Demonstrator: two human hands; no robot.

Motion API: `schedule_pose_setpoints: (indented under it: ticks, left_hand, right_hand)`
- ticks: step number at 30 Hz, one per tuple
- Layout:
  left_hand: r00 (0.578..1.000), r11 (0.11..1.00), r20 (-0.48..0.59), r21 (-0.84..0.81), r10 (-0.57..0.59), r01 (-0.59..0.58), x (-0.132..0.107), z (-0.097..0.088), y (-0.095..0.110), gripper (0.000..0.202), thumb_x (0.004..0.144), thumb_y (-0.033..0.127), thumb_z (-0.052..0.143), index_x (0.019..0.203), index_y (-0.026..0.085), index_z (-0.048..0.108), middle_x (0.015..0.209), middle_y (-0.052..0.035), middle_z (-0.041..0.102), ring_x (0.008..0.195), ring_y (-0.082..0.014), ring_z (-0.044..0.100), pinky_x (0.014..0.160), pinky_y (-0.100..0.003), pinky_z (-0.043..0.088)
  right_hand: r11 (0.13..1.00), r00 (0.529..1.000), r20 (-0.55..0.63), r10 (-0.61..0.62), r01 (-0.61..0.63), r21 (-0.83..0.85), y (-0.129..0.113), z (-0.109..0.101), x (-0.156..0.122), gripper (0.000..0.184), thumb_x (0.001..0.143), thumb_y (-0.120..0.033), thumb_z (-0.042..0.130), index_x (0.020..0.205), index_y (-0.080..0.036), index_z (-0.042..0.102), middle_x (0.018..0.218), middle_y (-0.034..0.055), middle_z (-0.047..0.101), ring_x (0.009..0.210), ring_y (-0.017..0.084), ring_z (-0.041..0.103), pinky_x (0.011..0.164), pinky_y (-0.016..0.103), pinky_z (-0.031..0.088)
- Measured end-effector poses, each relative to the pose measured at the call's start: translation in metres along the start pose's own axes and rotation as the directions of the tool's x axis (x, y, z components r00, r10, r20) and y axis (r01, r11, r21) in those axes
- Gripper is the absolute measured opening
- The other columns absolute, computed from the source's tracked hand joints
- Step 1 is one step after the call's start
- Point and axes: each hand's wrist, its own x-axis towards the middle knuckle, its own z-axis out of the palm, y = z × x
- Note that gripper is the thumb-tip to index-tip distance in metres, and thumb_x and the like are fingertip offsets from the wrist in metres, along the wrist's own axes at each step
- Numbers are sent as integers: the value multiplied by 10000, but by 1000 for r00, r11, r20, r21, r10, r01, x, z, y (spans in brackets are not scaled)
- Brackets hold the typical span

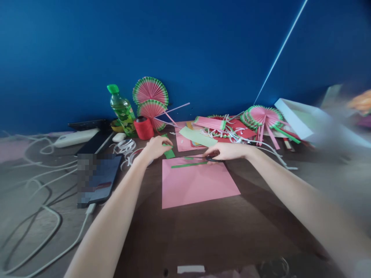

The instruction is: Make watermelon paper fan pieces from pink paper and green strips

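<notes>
My left hand (156,148) is closed, its bent fingertips on a small piece of green paper (169,153) beyond the far left corner of a pink sheet (197,186). The fingers cover part of that piece. My right hand (228,151) is closed on the dark handle of a pair of scissors (213,159), low over the far edge of the pink sheet. Its blades point left. On the pink sheet, just nearer than the scissors, lies a thin green strip (188,165). A pale green paper (198,136) lies beyond my right hand.
A green bottle (123,110) and a red thread spool (144,128) stand back left, beside pink-green folded fans (150,92). More fans (263,116) and a white box (301,117) are back right. A phone (104,179) and cables (58,216) lie left.
</notes>
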Motion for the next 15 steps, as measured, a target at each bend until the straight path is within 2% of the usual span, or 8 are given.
schedule_pose_setpoints:
  ticks: [2, 4, 6, 9, 12, 15]
  left_hand:
    - [989, 989, 70, -82, 129, -123, 2, 2, 6, 247, 720, 240, 517, 891, 179, 685, 981, -38, 672, 936, -200, 591, 841, -282, 435]
    - [979, 976, 103, -145, 178, -163, 3, 5, 12, 249, 688, 244, 542, 874, 160, 684, 957, -38, 680, 919, -194, 597, 835, -270, 436]
    - [975, 966, 155, -228, 157, -120, 2, 6, 16, 284, 665, 259, 560, 899, 146, 674, 950, -40, 687, 899, -195, 606, 813, -268, 447]
    - [965, 926, 246, -378, 90, 10, -1, 4, 18, 323, 632, 219, 545, 925, 145, 661, 977, -42, 686, 918, -194, 610, 789, -261, 456]
    - [960, 840, 275, -531, 49, 110, -2, 3, 15, 355, 599, 173, 538, 936, 135, 645, 998, -54, 680, 963, -183, 599, 786, -243, 445]
    - [952, 735, 300, -659, 59, 162, -2, 6, 15, 440, 593, 190, 606, 1030, 135, 600, 949, -53, 682, 891, -161, 610, 704, -231, 436]
  right_hand:
    - [1000, 1000, 2, -7, 7, 25, 0, 0, 0, 431, 737, -373, 567, 1106, -164, 647, 1107, 60, 657, 1011, 204, 598, 845, 276, 441]
    - [998, 1000, -5, -2, 3, 57, -1, 0, -1, 441, 727, -378, 581, 1108, -167, 646, 1107, 58, 658, 1011, 202, 599, 848, 277, 447]
    - [997, 1000, -25, 8, -6, 81, -3, -1, -2, 449, 721, -392, 596, 1109, -171, 646, 1110, 57, 657, 1014, 205, 599, 846, 281, 453]
    - [993, 998, -57, 25, -18, 114, -3, -3, -5, 456, 725, -424, 604, 1115, -191, 645, 1124, 50, 653, 1037, 210, 592, 864, 290, 452]
    - [990, 996, -85, 39, -27, 138, -3, -4, -6, 468, 724, -438, 615, 1131, -211, 639, 1152, 43, 642, 1062, 213, 582, 895, 300, 442]
    - [989, 994, -105, 42, -26, 147, -3, -5, -7, 467, 726, -426, 621, 1146, -222, 633, 1167, 40, 634, 1076, 217, 574, 904, 310, 441]
